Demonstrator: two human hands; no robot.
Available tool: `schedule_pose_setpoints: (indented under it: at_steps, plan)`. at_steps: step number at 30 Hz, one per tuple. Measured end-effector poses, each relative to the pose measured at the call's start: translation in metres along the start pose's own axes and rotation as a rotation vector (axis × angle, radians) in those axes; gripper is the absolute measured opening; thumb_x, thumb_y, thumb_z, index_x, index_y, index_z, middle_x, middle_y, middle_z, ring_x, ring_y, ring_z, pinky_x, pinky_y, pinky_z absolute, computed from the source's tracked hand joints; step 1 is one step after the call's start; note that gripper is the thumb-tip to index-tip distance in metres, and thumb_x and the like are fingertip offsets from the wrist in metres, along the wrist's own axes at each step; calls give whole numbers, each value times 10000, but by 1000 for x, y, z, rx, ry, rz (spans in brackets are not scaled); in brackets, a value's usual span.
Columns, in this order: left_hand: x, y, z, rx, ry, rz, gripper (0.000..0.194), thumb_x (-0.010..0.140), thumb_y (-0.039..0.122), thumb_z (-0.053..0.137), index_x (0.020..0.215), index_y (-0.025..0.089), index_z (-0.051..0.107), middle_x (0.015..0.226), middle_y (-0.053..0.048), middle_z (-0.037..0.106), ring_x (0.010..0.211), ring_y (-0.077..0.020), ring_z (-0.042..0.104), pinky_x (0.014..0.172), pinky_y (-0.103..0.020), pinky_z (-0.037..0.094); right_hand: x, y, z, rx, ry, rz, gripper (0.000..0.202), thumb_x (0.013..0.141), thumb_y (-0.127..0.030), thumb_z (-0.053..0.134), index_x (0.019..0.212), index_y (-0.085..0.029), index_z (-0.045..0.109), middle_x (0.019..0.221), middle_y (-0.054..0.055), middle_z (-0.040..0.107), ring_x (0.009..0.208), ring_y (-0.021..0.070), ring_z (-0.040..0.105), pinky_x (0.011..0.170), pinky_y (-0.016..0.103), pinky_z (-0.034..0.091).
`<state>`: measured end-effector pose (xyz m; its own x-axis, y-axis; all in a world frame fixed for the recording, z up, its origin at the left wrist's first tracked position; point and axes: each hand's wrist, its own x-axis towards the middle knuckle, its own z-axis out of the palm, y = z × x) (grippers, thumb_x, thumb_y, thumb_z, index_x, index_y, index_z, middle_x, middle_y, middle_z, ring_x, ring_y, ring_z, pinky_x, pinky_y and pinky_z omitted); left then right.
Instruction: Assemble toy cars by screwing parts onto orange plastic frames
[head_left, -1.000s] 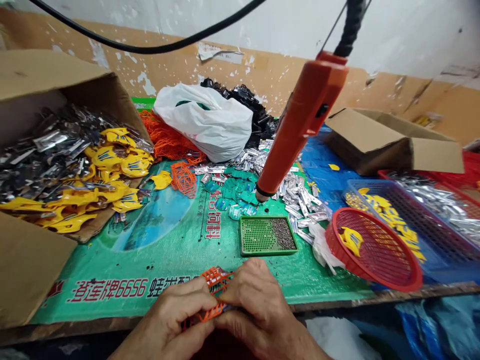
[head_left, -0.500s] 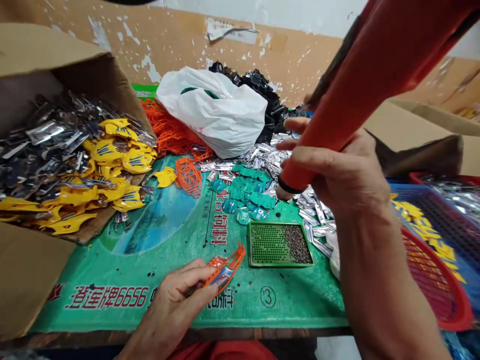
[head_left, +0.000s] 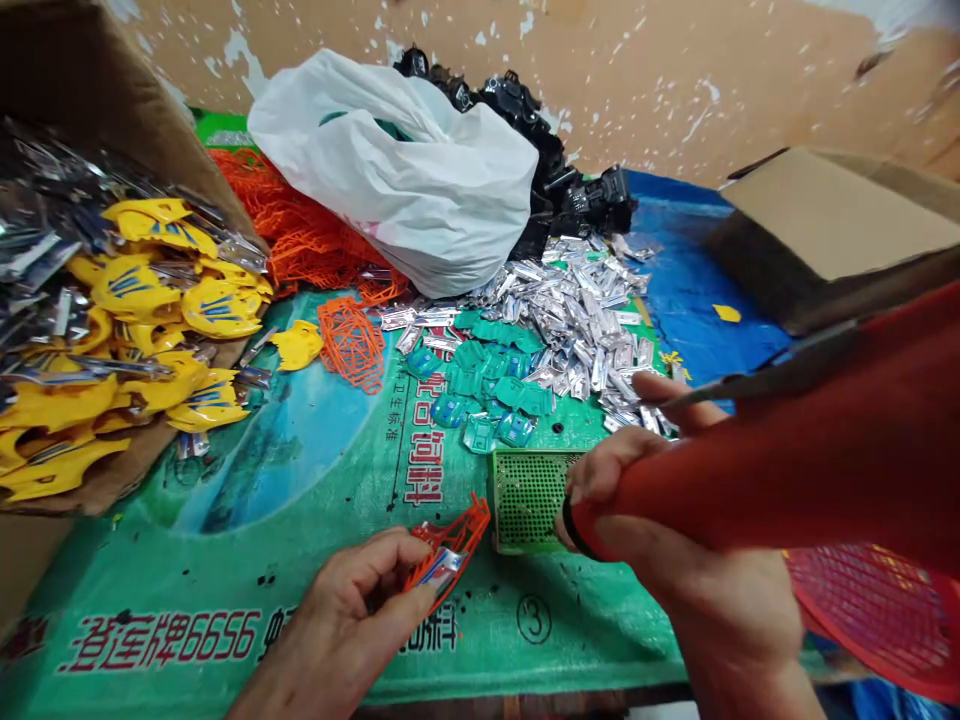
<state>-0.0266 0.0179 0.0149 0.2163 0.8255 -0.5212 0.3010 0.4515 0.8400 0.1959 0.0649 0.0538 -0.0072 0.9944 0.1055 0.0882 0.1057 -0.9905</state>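
In the lower middle, my left hand [head_left: 349,600] pinches an orange openwork plastic shell [head_left: 469,525] between thumb and fingers. A shiny silver-and-blue piece [head_left: 444,570] sits inside the shell. My right hand [head_left: 675,560] is wrapped round the lower end of a thick red power screwdriver [head_left: 810,450], which slants in from the right edge; its bit is hidden. Those fingertips are over the right half of a small green perforated tray [head_left: 529,548], hiding that half. Behind the tray lie green clear-plastic pieces [head_left: 487,375] and a heap of silver pieces [head_left: 592,320].
A cardboard box [head_left: 180,130] at left spills yellow shells [head_left: 139,285]. At the back are orange shells [head_left: 285,230], a white plastic bag [head_left: 405,200] and black parts [head_left: 517,105]. Another cardboard box [head_left: 847,220] and a red basket [head_left: 877,610] stand at right.
My right hand has come down with the screwdriver, from above the silver heap to the tray. The view has tipped downward and closer. The left hand keeps its hold on the orange shell.
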Motion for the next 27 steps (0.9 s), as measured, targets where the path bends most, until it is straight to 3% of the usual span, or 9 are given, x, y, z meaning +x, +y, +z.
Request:
schedule_pose_setpoints:
  at_steps: [4,7,19,27]
  plan:
    - [0,0,1,-44,-35,-37,297,833,487,555,860,220,682,803,-2,585,739,-164,476,640,-252,378,-6,9,-1,43,-16,29,113,680,-299,736,695,-240,642,702,23,586,681,205,590,605,374,532]
    - [-3,-2,2,-75,9,-55,276,823,468,574,891,231,697,816,-1,610,740,-165,483,641,-252,383,-8,10,-2,52,-13,35,129,682,-303,740,747,-243,646,713,19,586,703,211,591,632,383,531]
    - [-5,-3,-1,-59,15,-54,277,836,462,566,876,220,695,793,-3,606,731,-165,479,642,-257,394,-12,16,1,97,-22,-7,327,706,-271,738,1003,-269,602,711,-8,593,683,194,580,685,397,527]
    - [-4,-3,0,-67,11,-42,279,837,461,566,879,223,705,809,-9,632,745,-174,502,646,-260,407,-12,14,4,107,22,-16,564,694,-257,755,1198,-293,505,706,-21,612,668,200,598,689,404,522]
